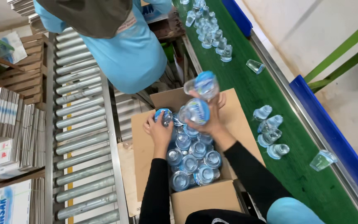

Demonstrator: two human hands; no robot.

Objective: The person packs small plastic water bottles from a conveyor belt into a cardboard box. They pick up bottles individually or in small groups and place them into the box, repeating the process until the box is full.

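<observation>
Right hand (pixel 213 118) gripping two sealed water cups (pixel 199 99) above an open cardboard box (pixel 146 149), left hand (pixel 159 128) closed on one cup (pixel 163 116) at the box's far-left corner, green conveyor belt (pixel 245 87) alongside

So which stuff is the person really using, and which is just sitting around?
In use:
- left hand on a cup in the cardboard box
- right hand holding two cups

Just lying about:
- loose cups on the green belt
- flat cartons
- roller track

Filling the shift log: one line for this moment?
left hand: cup into carton | right hand: two cups above | belt: loose cups
</observation>
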